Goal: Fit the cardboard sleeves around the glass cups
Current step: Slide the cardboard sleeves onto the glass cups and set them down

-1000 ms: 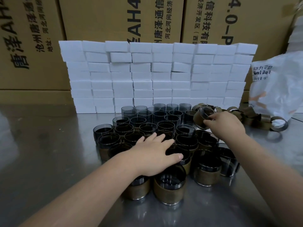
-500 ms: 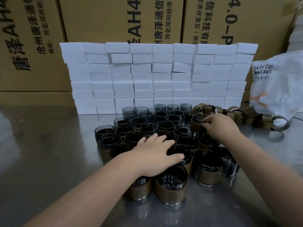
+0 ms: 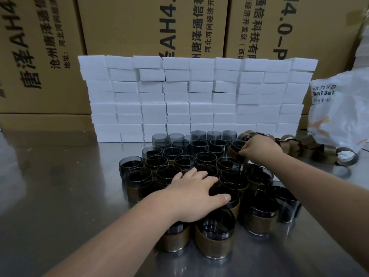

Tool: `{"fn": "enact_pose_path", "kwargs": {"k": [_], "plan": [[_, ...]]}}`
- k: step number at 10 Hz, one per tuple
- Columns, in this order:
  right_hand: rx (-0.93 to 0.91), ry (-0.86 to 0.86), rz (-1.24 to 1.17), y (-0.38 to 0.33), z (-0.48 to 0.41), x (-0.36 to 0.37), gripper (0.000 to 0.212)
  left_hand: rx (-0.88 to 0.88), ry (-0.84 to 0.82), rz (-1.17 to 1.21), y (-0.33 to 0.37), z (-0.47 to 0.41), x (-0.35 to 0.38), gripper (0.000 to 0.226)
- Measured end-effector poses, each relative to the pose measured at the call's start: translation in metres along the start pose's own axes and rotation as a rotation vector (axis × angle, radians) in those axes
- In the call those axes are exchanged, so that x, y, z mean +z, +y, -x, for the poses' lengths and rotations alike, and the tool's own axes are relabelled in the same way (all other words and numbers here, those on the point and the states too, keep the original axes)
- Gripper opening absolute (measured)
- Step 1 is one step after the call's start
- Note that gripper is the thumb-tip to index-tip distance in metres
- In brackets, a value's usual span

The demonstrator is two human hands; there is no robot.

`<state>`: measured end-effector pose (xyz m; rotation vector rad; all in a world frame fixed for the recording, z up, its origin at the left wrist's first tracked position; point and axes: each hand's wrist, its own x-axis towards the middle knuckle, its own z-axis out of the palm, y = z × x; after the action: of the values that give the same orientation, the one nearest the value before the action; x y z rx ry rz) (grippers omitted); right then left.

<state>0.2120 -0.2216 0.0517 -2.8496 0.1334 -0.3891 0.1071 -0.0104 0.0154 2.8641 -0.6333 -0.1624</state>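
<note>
Cups (image 3: 185, 162) of dark, smoky glass stand packed close together in the middle of the shiny metal table (image 3: 60, 186). The near ones wear brown cardboard sleeves (image 3: 213, 243) round their sides. Most of the far ones are bare. Your left hand (image 3: 195, 194) lies flat on the cup rims with its fingers spread. Your right hand (image 3: 259, 150) pinches a brown sleeve (image 3: 234, 154) that sits round one cup (image 3: 237, 144) at the back right of the group. Loose sleeves (image 3: 311, 144) lie in a heap just behind that hand, near a white bag (image 3: 343, 108).

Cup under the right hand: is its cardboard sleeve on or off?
On: the sleeve rings the cup, rim showing above; right hand grips it. Fully seated: cannot tell.
</note>
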Motion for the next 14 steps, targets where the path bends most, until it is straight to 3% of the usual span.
{"fn": "enact_pose_path", "kwargs": {"k": [4,5,6,8,9,11,12,14], "plan": [[-0.167,-0.147,-0.099,0.016,-0.012,0.018,0.02,-0.004,-0.001,0.0,0.001,0.002,-0.001,0.071],[-0.179,-0.086,-0.166,0.037,-0.017,0.012,0.029,-0.001,0.001,0.0,0.0,0.002,-0.001,0.071],[-0.104,-0.003,-0.015,0.062,-0.03,0.006,0.035,0.003,0.008,-0.001,0.0,0.001,-0.001,0.072],[0.079,-0.122,0.329,0.112,-0.061,0.014,0.072,0.018,0.03,0.004,-0.001,0.0,0.002,0.073],[0.1,-0.149,0.418,0.113,-0.074,0.02,0.076,0.017,0.022,0.007,-0.001,-0.001,0.002,0.073],[0.172,-0.191,0.267,0.116,-0.087,0.034,0.047,0.011,0.019,0.007,0.0,-0.001,0.002,0.072],[0.209,-0.106,0.244,0.123,-0.085,0.032,0.03,0.007,0.022,0.009,-0.001,-0.001,0.002,0.072],[0.257,-0.132,0.295,0.131,-0.076,0.02,0.016,0.005,0.021,0.007,0.0,-0.001,0.002,0.072]]}}
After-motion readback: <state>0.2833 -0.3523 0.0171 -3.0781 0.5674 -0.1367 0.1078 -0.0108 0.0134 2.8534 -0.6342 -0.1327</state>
